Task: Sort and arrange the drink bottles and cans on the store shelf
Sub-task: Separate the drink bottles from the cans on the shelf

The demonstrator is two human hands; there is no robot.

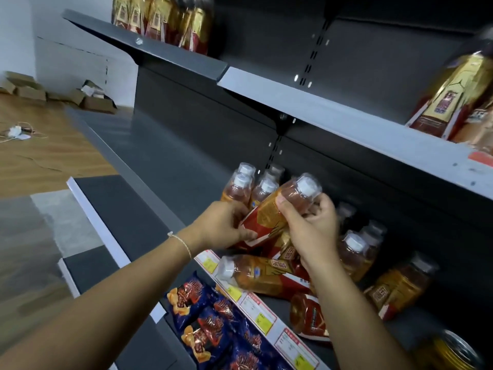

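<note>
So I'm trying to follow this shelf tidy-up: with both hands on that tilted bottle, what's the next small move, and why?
Probably stand the held bottle upright next to the upright bottles at the back left. The left hand grips its base and the right hand its upper part, so it only needs tipping up. Another bottle lies on its side at the shelf edge, likely next.

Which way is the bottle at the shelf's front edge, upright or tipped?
Tipped. The fallen bottle lies on its side along the shelf edge, white cap pointing left.
</note>
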